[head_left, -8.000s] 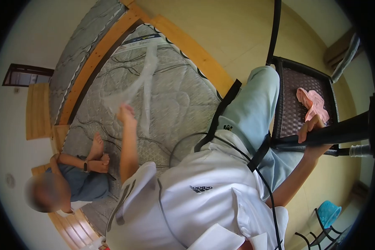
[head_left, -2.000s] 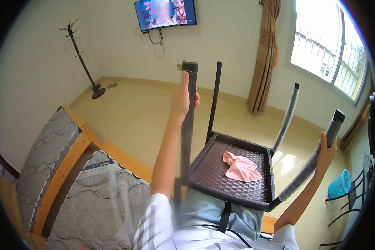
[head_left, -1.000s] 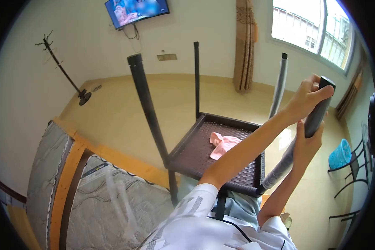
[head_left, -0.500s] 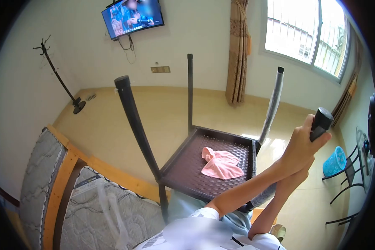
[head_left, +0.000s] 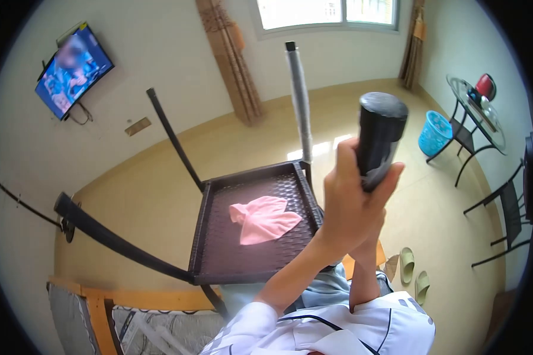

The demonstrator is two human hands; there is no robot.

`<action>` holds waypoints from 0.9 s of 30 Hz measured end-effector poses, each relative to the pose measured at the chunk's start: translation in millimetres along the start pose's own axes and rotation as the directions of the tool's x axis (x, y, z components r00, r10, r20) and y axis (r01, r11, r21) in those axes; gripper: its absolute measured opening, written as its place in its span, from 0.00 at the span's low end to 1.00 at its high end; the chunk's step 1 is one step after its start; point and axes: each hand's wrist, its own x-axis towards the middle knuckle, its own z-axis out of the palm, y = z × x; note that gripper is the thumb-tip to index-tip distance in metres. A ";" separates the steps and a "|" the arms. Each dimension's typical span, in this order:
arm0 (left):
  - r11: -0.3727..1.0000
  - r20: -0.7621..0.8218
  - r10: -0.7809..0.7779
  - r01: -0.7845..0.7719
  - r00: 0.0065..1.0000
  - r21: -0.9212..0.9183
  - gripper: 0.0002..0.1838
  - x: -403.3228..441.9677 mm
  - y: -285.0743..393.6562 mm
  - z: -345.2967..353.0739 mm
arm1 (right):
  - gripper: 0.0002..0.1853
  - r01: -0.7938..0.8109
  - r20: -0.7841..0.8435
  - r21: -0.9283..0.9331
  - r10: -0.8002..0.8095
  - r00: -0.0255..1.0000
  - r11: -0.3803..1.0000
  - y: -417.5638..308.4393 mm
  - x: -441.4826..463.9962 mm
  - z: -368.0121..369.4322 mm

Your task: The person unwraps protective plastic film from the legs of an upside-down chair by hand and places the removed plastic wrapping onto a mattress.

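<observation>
A dark woven piece of furniture, a stool or small table [head_left: 219,260], stands legs-up against my lap. My left hand [head_left: 344,216] is wrapped round its nearest black leg [head_left: 382,127], below the capped end. Behind it, my right hand [head_left: 373,228] is closed on the same leg, mostly hidden by the left. A bit of clear plastic film shows on this leg just above my fingers. On the woven panel lies a crumpled pink cloth [head_left: 266,219]. Of the other legs, the far right one [head_left: 300,100] is wrapped in plastic, while two on the left are bare black.
A bed frame with a mattress [head_left: 160,331] lies at lower left. To the right are a blue wastebasket [head_left: 435,135], a glass-topped table [head_left: 491,127], a black chair [head_left: 506,210] and green slippers [head_left: 407,265]. A coat rack [head_left: 26,207] and wall television [head_left: 75,71] are left.
My view has swung right, so the room has shifted left. The gripped leg now appears larger and nearer the middle. Both hands stay on it, and the pink cloth still lies on the panel.
</observation>
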 end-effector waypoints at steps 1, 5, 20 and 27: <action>1.000 -0.004 0.015 -0.015 1.000 -0.016 0.15 -1.4 -0.2 0.4 | 0.24 0.108 -0.032 -0.012 -0.109 0.994 0.994 4.9 -1.0 -0.5; 1.000 -0.004 0.011 -0.011 1.000 -0.011 0.15 -6.5 -0.8 -0.7 | 0.25 0.144 0.042 0.053 -0.147 0.988 0.988 8.2 -2.1 -4.0; 0.994 -0.067 -0.070 0.064 0.995 -0.089 0.14 18.3 -6.9 -25.1 | 0.22 0.221 0.003 0.266 -0.230 0.973 0.938 -40.3 75.5 -19.8; 0.992 -0.126 0.105 -0.113 0.986 -0.056 0.15 19.5 -7.0 -27.6 | 0.20 0.389 0.202 -0.338 -0.338 0.919 0.857 -79.1 83.6 -2.3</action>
